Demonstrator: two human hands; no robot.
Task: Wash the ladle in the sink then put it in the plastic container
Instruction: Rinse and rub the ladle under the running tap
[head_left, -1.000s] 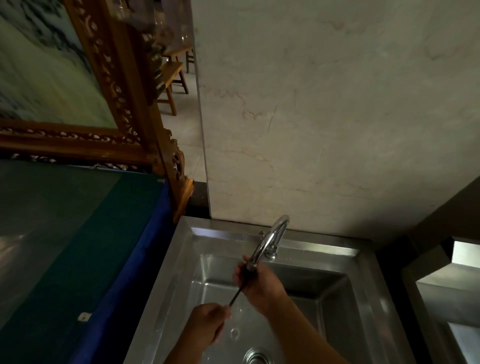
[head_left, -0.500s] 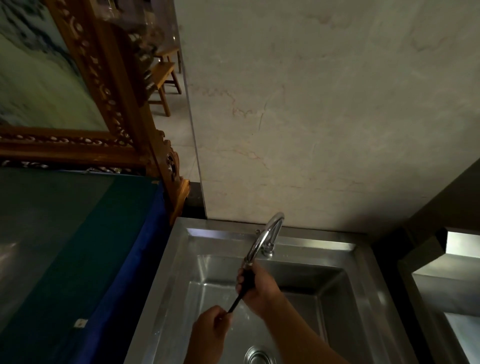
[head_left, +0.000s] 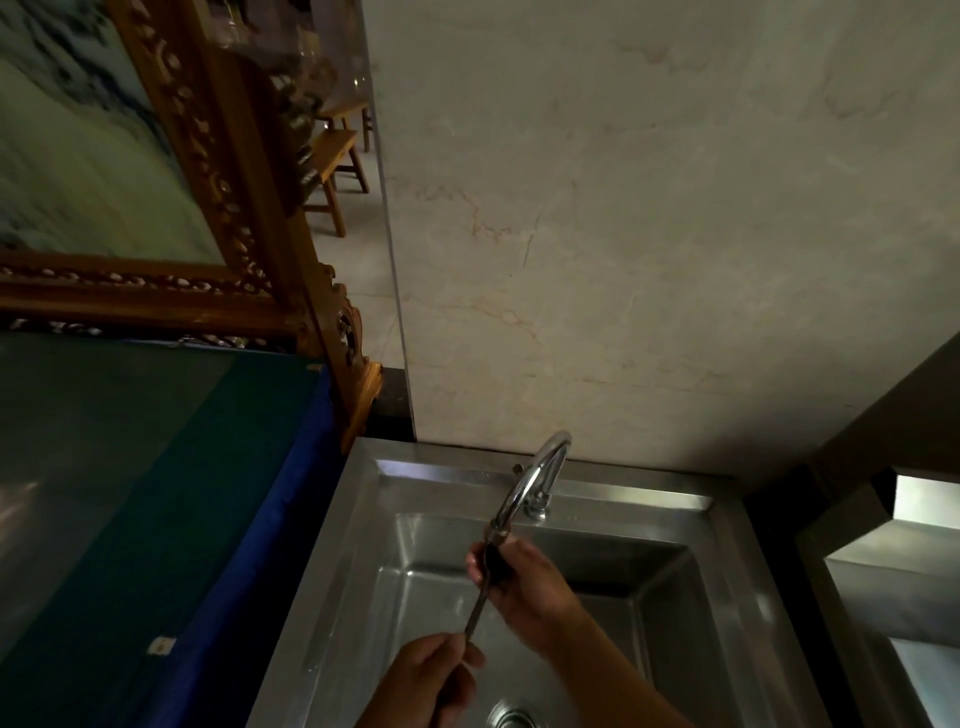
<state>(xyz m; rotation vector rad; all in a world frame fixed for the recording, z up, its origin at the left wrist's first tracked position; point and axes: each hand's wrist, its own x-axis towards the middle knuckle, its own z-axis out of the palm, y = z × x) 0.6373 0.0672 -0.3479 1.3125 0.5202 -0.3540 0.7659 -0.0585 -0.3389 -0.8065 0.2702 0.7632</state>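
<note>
Taking the curved tap (head_left: 535, 478) at the back rim of the steel sink (head_left: 332, 545) as the landmark, the far left holds a green and blue cloth-covered surface (head_left: 156, 493), well apart from the tap, with a carved wooden frame (head_left: 249, 208) above it.

Below and left of the tap's spout, over the basin, the left hand (head_left: 426, 686) is curled closed around the lower end of the ladle's thin handle, fingers pinching it. The ladle (head_left: 478, 610) runs as a dark, slim shaft up and rightward from that hand to just under the spout. There the right hand (head_left: 524, 587) is wrapped around its upper, darker end, fingers closed over it, so the bowl itself is hidden; whether water is running cannot be told in this dim light. The drain (head_left: 511, 719) lies directly below the tap, near the bottom edge. Right of the tap, past the sink's rim, stands a second steel unit (head_left: 893, 571). No plastic container shows.

The ladle looks rigid and light, likely metal with a dark grip or bowl, and not fragile. Wet, the thin shaft would probably be slippery and prone to twisting between the fingers, so a full-hand hold low on the handle seems safest, with the other hand rubbing the bowl end.
</note>
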